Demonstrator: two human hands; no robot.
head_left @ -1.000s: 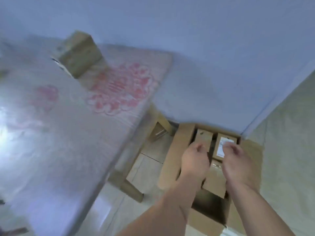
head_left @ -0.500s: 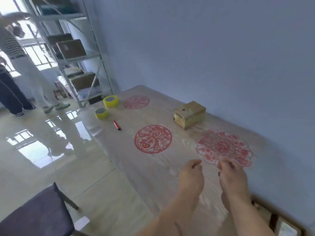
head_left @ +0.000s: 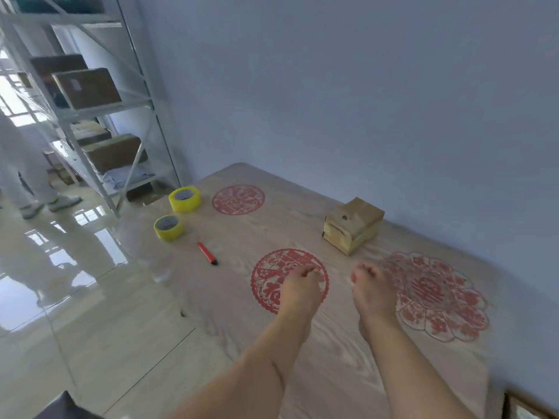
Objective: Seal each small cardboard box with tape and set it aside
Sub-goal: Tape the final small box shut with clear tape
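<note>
Hovering over the bench [head_left: 332, 373], the left hand [head_left: 299, 290] and right hand [head_left: 373, 287] show only their backs; fingers curl under, and whether either grip pinches anything I cannot tell. A taped cardboard box [head_left: 352, 225] sits beyond them, two yellow tape rolls [head_left: 184, 198] and a red cutter [head_left: 207, 253] further left.

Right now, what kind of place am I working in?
Probably a small packing or stock room: metal shelving holding cardboard cartons, yellow tape rolls and a taped small cardboard box on the wooden table.
</note>
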